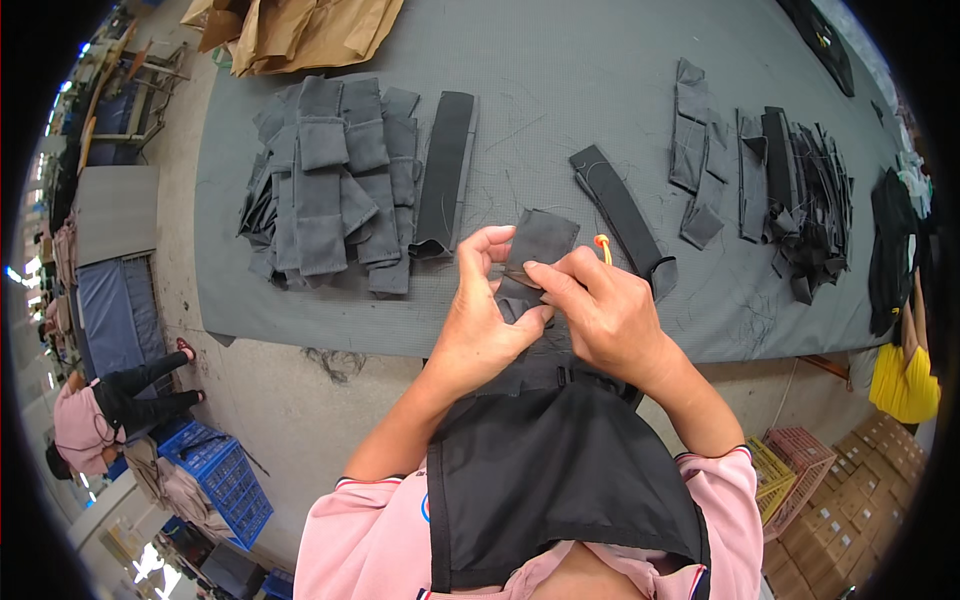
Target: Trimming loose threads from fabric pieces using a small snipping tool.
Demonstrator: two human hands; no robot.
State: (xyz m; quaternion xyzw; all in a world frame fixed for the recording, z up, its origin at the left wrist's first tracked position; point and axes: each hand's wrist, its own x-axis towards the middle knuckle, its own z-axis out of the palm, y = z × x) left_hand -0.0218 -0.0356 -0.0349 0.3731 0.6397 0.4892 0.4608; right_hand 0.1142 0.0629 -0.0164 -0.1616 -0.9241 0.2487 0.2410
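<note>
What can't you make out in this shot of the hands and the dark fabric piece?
Head view only:
- Lower part of the dark fabric piece: covered by the left hand and right hand.
- Orange-tipped tool: only its tip shows above the right hand.
- Black garment: its lower edge is hidden against the person's chest.
- Far-right fabric stack: bent by the fisheye rim.

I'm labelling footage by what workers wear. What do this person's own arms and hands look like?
Both hands, left hand and right hand, are bare: no gloves, rings or watch show. The forearms are uncovered. Short pink sleeves with a dark and white trimmed cuff end above the elbows.
</note>
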